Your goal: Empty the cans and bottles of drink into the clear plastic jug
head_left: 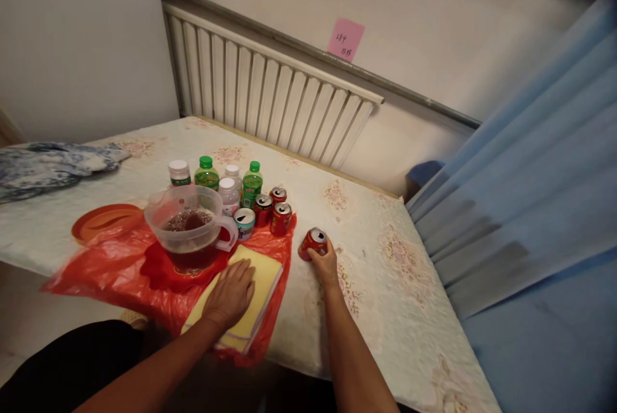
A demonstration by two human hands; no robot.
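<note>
My right hand [326, 265] is wrapped round a red soda can [308, 247], which stands a little tilted on the flowered tablecloth, its top opened. My left hand [231, 292] lies flat, fingers stretched, on a folded yellow cloth [263, 272]. Beside that cloth, a clear plastic measuring jug [180, 227] with dark, bubbly liquid sits on a red scalloped plate [157, 272]. Behind the jug's handle stand several more red cans [281, 219] and a short light-blue can [245, 223].
Green-capped bottles [252, 185] and white-capped bottles [228, 198] stand behind the jug. A red plastic bag [120, 272] lies underneath, with an orange lid [99, 223] to the left. Patterned fabric [53, 166] lies at the far left; a radiator [270, 92] and blue curtain [525, 162] border the table.
</note>
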